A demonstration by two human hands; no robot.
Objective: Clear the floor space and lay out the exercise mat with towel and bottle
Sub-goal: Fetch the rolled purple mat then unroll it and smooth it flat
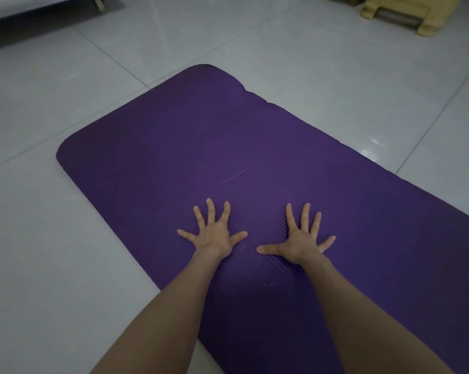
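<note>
Purple exercise mat [174, 147] lay unrolled and flat on the pale tiled floor [52, 238], running at a slant from its rounded far end near the middle of the view down toward the lower right edge. A faint crease crossed its surface just beyond the hands, and fine ribbing showed in the foam around them. Its far right edge had a small dent where the outline wavered.

Both hands rested palm-down on the mat, side by side and apart. The left hand [214, 233] sat close to the mat's left edge, its fingers [211, 209] spread wide and flat against the foam, thumb pointing inward. The right hand [300, 242] lay nearer the mat's middle, fingers likewise splayed, thumb stretched toward the left hand. Neither hand gripped anything. Bare forearms reached in from the bottom of the view.

A yellowish low stool or step [395, 14] stood on the floor at the top right, well apart from the mat. At the top left, the edge of pale furniture [25, 6] on a thin leg showed, with shadow beneath it.
</note>
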